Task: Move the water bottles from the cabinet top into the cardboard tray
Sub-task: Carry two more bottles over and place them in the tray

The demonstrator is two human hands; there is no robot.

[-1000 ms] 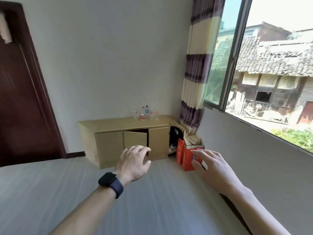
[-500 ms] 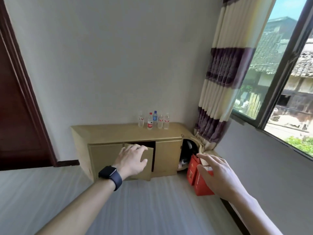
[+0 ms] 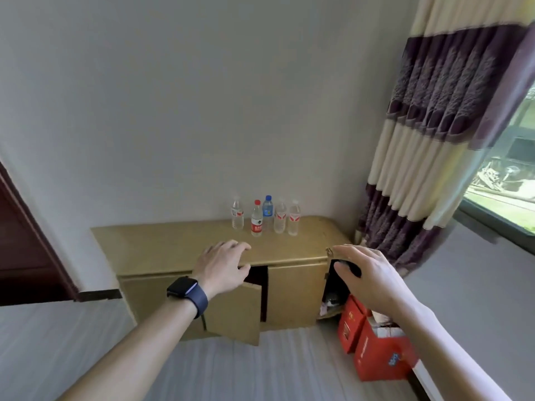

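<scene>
Five bottles (image 3: 265,215) stand upright in a close row at the back edge of the cabinet (image 3: 173,250) top, toward its right end. Both hands are in front of them, not touching. The left hand (image 3: 223,266) and right hand (image 3: 367,276) are empty, fingers apart, over the front edge.

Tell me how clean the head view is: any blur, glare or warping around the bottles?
Head view: the five bottles on the cabinet top are small and soft, labels unreadable; the window is bright at right; wide-angle bending curves the curtain; both hands are fairly sharp.
</scene>
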